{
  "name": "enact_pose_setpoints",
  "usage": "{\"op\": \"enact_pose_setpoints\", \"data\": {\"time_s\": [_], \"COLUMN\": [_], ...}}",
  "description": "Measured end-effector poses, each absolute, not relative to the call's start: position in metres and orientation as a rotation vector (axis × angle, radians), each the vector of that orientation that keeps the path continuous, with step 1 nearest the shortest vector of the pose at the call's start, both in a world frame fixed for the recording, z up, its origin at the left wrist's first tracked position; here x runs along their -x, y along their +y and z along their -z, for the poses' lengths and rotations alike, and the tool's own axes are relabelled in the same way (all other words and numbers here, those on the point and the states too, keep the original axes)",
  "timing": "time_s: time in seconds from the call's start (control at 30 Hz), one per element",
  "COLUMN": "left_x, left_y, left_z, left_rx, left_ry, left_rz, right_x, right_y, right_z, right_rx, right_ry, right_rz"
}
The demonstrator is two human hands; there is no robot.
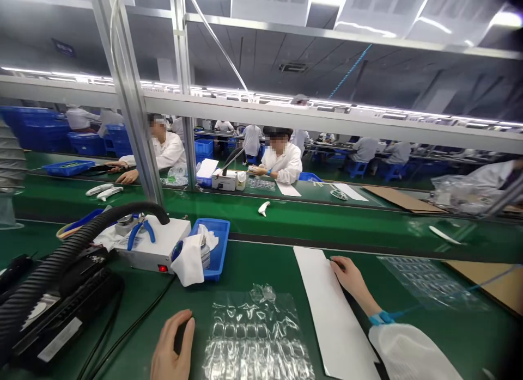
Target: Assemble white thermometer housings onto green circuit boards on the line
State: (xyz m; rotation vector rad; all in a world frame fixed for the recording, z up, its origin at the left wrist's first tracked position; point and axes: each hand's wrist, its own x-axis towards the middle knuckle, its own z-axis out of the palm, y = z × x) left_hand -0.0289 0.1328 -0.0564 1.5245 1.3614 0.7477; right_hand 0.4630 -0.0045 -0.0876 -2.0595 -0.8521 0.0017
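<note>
Toward the table's near edge, itself cut off, the left hand and the tray run out of view. Whether the right hand grips the board is unclear. Cardboard at the right edge is cut off; cloth partly hides a can.

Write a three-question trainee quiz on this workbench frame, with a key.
1. Which tool lies on the white rectangular box with the lit red switch?
2. The bare left hand is:
A) on the white box
B) beside the clear plastic tray with moulded pockets
C) inside the blue plastic bin
3. Fill in: the bare right hand wears a ____ wristband.

Key: 1. Blue-handled metal pliers; 2. B; 3. blue.
</note>
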Motion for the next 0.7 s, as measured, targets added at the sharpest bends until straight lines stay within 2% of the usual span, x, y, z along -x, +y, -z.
{"op": "enact_pose_setpoints", "data": {"time_s": [0.13, 0.47, 0.7], "left_x": [0.032, 0.041, 0.047], "left_y": [0.135, 0.137, 0.147], "left_z": [0.061, 0.083, 0.101], "left_rx": [-1.598, -1.573, -1.526], "left_ry": [1.379, 1.460, 1.569], "left_rz": [-0.807, -1.071, -1.016], "right_x": [-0.459, -0.453, -0.443], "right_y": [-0.044, -0.040, -0.043], "right_z": [0.100, 0.102, 0.092], "right_rx": [2.125, 2.141, 2.038], "right_ry": [-0.802, -0.941, -0.886], "right_rz": [0.146, 0.171, 0.156]}}
